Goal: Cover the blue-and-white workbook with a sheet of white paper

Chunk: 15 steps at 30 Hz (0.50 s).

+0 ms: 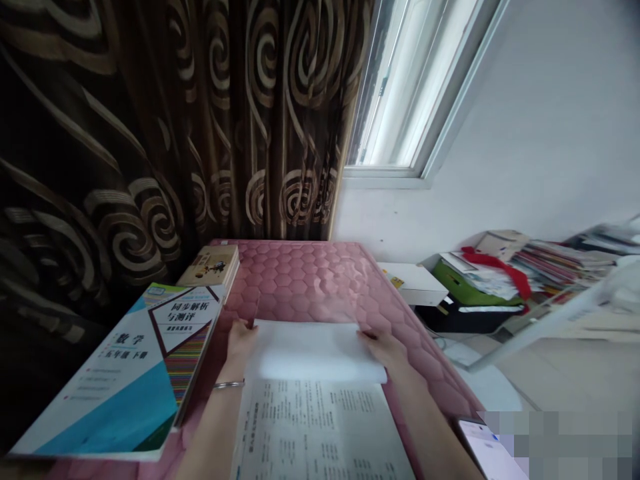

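White sheet [315, 350] is centre-low in my view, between both hands, curled over a printed page [320, 433]. I have left hand [241, 340] and right hand [384, 348] at its two sides; each grip pinched closed on the sheet, undersides hidden. My read: partway. Sheet is up, print below exposed; left to do, sheet not yet flat. Edges: workbook [115, 380] near my left forearm; pink quilted surface [300, 273] has its right edge close by my right forearm, phone [487, 450] low right. Best room I judge straight ahead, toward the curtain [270, 133].
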Motion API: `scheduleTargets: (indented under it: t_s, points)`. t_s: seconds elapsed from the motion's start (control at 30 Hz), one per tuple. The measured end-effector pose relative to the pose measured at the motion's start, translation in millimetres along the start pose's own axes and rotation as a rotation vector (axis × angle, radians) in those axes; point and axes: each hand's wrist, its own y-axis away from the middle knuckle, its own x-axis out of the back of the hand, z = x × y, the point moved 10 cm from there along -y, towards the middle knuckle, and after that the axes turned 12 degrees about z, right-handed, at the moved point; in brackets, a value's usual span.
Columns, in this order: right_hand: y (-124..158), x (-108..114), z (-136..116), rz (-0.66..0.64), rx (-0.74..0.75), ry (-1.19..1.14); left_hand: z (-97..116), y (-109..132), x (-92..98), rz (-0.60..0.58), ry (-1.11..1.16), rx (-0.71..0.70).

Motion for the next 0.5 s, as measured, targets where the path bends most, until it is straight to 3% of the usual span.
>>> scheduleTargets:
  t_s: [0.23,0.4,0.5]
  points:
    - [14,19,-7,0.052,0.004,-0.109,4,3,6.8,-0.01,0.165,-0.063]
    - [22,18,-5,0.097,0.075,-0.24,-14,16,20.2,0.102,0.286,-0.061]
    - [26,18,-4,0.126,0.123,-0.303,-18,25,25.1,0.11,0.26,-0.1]
